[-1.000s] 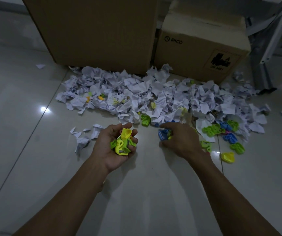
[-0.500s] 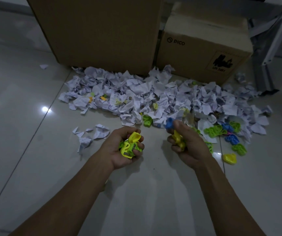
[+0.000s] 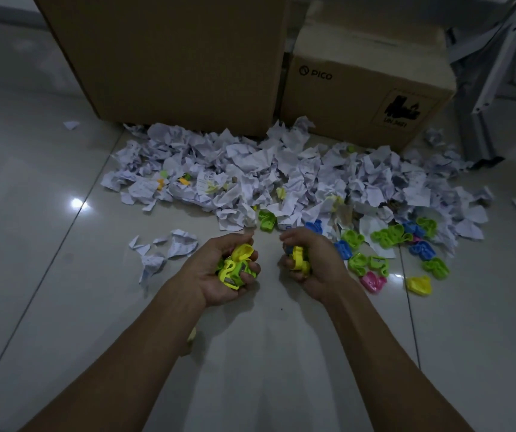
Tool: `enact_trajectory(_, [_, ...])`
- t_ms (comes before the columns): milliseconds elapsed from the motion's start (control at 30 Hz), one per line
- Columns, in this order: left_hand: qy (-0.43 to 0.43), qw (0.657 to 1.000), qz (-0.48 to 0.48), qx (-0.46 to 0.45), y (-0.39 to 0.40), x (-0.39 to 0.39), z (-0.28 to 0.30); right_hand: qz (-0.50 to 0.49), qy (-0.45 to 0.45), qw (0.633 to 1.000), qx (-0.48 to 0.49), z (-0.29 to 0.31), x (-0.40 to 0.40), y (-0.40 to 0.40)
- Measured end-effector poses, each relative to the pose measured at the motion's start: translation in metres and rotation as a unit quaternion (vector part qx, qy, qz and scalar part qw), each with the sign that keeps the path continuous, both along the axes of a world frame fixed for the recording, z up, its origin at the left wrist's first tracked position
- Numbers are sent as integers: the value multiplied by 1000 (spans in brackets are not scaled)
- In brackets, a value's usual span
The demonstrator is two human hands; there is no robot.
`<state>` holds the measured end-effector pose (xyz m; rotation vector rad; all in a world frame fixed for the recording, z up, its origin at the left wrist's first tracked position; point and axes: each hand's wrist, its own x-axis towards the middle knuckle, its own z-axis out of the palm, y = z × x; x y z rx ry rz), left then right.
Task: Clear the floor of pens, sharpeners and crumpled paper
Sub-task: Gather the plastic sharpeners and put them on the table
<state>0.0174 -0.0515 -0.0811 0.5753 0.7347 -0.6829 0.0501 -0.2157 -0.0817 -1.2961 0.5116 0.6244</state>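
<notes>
A wide heap of crumpled white paper (image 3: pixel 281 179) lies on the floor in front of two boxes. Loose plastic sharpeners (image 3: pixel 387 235) in green, blue, pink and yellow are scattered at the heap's right front edge. My left hand (image 3: pixel 219 272) is cupped palm up and holds a bunch of yellow and green sharpeners (image 3: pixel 235 266). My right hand (image 3: pixel 313 263) is curled round a yellow sharpener (image 3: pixel 298 258) with a bit of blue showing behind it. Both hands hover just in front of the heap, close together. No pens are visible.
A tall cardboard box (image 3: pixel 163 57) and a smaller PICO box (image 3: pixel 366 85) stand behind the heap. A metal frame leg (image 3: pixel 481 113) is at the right. A few paper scraps (image 3: pixel 163 247) lie apart at the left on the glossy tiled floor (image 3: pixel 63 307).
My right hand lifted off the floor with sharpeners and turned palm inward toward my left hand. My left hand stayed cupped with its bunch.
</notes>
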Motion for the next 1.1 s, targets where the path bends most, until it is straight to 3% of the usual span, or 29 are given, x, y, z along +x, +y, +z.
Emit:
enact_trajectory(100, [-2,1000,10,5,6,0,1,56,-150,965,-208,-3,8,11])
enact_trajectory(167, [-4,1000,16,7,9,-2,1,115,-254,894,-350,-6,12,19])
enact_trajectory(233, [-4,1000,20,7,11,-3,1,180,-295,801,-489,-6,13,27])
enact_trajectory(267, [-3,1000,21,7,12,-4,1,203,-300,778,-514,-6,16,30])
enact_trajectory(467, [-5,999,33,10,20,-10,5,255,-291,741,-548,-8,33,33])
enact_trajectory(667, [0,999,41,8,23,-16,7,259,-295,747,-536,-11,34,29])
enact_trajectory(733, [2,999,43,6,23,-16,8,222,-298,792,-485,-11,32,25])
enact_trajectory(833, [-1,999,50,6,24,-16,15,58,-216,948,-228,4,28,18])
enact_trajectory(867, [-3,998,55,7,24,-14,18,14,-158,978,-137,10,27,14])
enact_trajectory(967, [-25,998,64,3,23,-6,30,-61,-44,993,96,21,20,2])
enact_trajectory(1100, [-37,995,81,-36,10,14,52,-136,-1,941,309,29,5,-14])
